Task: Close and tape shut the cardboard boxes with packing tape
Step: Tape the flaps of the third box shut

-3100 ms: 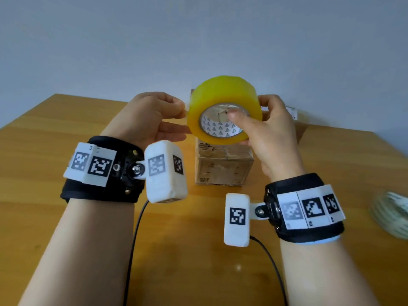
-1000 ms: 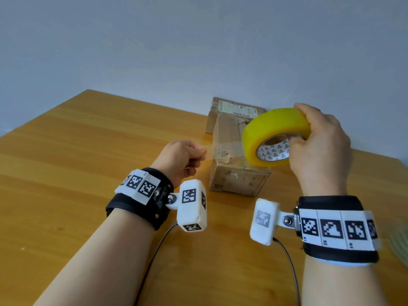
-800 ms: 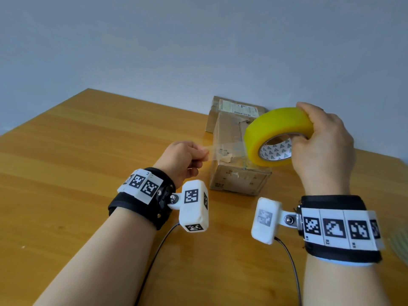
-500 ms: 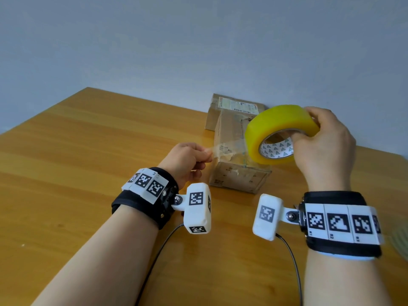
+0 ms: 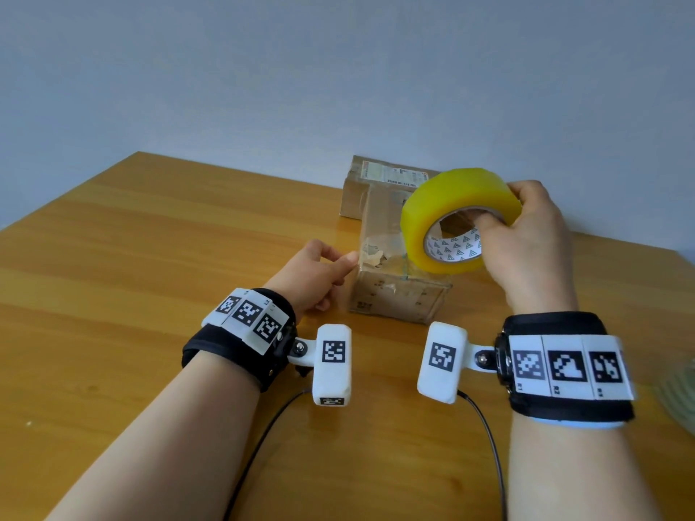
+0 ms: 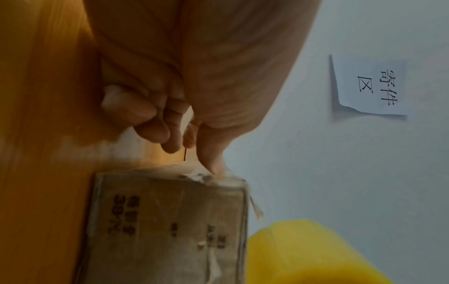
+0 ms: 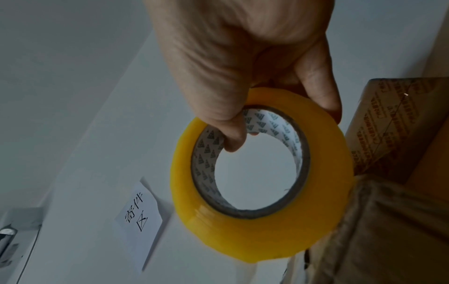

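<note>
Head view, near to far: the left hand (image 5: pixel 314 274), at nine o'clock of the small cardboard box (image 5: pixel 398 280), has carried the clear tape end (image 5: pixel 380 253) in from open air and now pins it with thumb and curled fingers on the box's near-left top edge. The right hand (image 5: pixel 526 238), thumb hooked in the core, has lowered the yellow tape roll (image 5: pixel 457 220) over the lid. Anchoring looks begun; pulling tape across comes next. A labelled second box (image 5: pixel 380 182) sits at twelve o'clock on the table (image 5: pixel 150 295).

Wooden table (image 5: pixel 150 257): near cardboard box (image 5: pixel 395 295), second box (image 5: pixel 361 189) behind; pale blurred object (image 5: pixel 680 392), possibly coil, right edge.
</note>
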### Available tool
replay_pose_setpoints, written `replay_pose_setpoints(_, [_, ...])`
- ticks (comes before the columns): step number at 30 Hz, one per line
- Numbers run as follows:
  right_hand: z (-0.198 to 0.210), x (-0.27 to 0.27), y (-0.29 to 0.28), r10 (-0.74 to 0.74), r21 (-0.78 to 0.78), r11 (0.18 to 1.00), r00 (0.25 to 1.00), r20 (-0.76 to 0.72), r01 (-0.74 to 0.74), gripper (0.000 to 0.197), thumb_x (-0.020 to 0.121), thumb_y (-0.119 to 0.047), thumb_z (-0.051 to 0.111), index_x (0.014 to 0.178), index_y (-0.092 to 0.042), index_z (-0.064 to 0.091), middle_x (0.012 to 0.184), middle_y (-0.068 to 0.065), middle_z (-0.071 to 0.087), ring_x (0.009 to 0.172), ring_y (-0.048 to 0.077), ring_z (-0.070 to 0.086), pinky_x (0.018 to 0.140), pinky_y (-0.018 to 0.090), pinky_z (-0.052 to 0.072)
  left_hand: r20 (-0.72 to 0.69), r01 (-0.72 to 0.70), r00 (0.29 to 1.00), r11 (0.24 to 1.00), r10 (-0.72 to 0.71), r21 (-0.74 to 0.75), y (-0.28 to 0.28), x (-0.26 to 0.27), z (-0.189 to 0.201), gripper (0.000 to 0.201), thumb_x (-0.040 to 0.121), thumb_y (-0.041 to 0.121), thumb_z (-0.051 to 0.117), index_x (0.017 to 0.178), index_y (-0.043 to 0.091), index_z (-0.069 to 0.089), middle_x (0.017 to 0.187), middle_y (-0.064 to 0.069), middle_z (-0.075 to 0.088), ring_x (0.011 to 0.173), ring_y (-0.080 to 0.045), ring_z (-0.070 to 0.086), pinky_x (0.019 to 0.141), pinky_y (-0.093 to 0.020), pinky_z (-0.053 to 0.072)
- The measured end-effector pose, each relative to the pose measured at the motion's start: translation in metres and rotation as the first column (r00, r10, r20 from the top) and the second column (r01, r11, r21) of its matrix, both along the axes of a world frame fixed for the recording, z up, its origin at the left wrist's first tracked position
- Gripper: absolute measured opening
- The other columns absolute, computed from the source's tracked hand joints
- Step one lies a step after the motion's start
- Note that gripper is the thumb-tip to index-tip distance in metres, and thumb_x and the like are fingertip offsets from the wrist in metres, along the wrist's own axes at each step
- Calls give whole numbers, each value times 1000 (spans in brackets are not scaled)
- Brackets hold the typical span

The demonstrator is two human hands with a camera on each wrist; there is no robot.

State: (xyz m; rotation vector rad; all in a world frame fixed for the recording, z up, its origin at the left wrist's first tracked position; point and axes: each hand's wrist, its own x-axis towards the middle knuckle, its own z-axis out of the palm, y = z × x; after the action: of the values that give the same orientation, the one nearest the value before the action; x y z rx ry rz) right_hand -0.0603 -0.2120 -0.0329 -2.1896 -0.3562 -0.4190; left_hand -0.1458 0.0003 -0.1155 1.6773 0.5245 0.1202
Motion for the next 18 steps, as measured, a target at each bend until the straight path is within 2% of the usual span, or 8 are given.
replay_pose_setpoints(2, [0, 0, 0, -3, -3, 1000, 1000, -2, 3, 26, 96, -27, 64, 121, -20, 58, 98, -4, 58, 92, 22, 56, 76, 35, 42, 17, -25, 1000, 999, 25, 20, 2, -1, 1, 27, 93, 36, 66, 112, 21, 55, 80, -3, 60, 63, -15, 53, 58, -30, 47])
replay_pose_setpoints(5, [0, 0, -1, -1, -3, 1000, 1000, -8, 1, 27, 97, -29, 64, 121, -20, 57, 97, -4, 58, 91, 22, 57, 77, 37, 46, 219, -22, 976, 1000, 21, 3, 4, -3, 9, 23, 92, 14, 62, 113, 21, 56, 100, -1, 59, 87, -17, 57, 74, -32, 47])
replay_pose_setpoints(8, [1, 1, -1, 2, -2, 1000, 1000, -4, -2, 27, 97, -30, 64, 121, -20, 57, 98, -4, 58, 92, 22, 57, 78, 37, 46, 349, 105, 932, 994, -93, -15, 0, -8, 19, 45, 72, 18, 66, 114, 32, 60, 119, 10, 58, 110, -10, 52, 94, -34, 42])
replay_pose_setpoints(10, [2, 1, -1, 3, -3, 1000, 1000, -1, -3, 27, 97, -31, 64, 121, -20, 57, 99, -4, 59, 93, 22, 57, 78, 38, 46, 354, 196, 915, 980, -194, 32, -8, -8, 19, 53, 69, 20, 67, 120, 35, 60, 130, 12, 56, 126, -6, 45, 105, -34, 36])
replay_pose_setpoints(12, [2, 0, -1, 4, -6, 1000, 1000, 2, -4, 28, 97, -32, 64, 122, -20, 57, 99, -4, 58, 94, 21, 57, 78, 37, 46, 347, 227, 911, 973, -225, 35, -15, -5, 16, 53, 71, 19, 66, 121, 34, 60, 136, 14, 53, 130, -9, 45, 113, -38, 30])
replay_pose_setpoints(14, [2, 0, -1, 7, -4, 1000, 1000, 5, -7, 29, 97, -33, 65, 121, -20, 57, 98, -5, 58, 94, 21, 57, 79, 39, 48, 344, 224, 916, 975, -208, -7, -18, -2, 14, 50, 71, 17, 65, 118, 34, 61, 136, 19, 52, 126, -16, 49, 114, -43, 32])
replay_pose_setpoints(15, [2, 0, -1, 9, 0, 1000, 1000, 6, -9, 29, 97, -34, 65, 121, -20, 57, 97, -6, 58, 93, 21, 58, 80, 40, 49, 340, 225, 918, 974, -207, -14, -19, -2, 14, 50, 71, 17, 64, 118, 33, 61, 136, 19, 51, 124, -16, 50, 111, -40, 37])
replay_pose_setpoints(18, [1, -1, 1, 14, 6, 1000, 1000, 8, -15, 29, 96, -34, 67, 120, -21, 58, 94, -9, 57, 92, 20, 58, 80, 41, 51, 330, 214, 926, 975, -186, -51, -20, 0, 15, 58, 68, 15, 61, 125, 26, 56, 134, 6, 53, 116, -13, 54, 89, -23, 47])
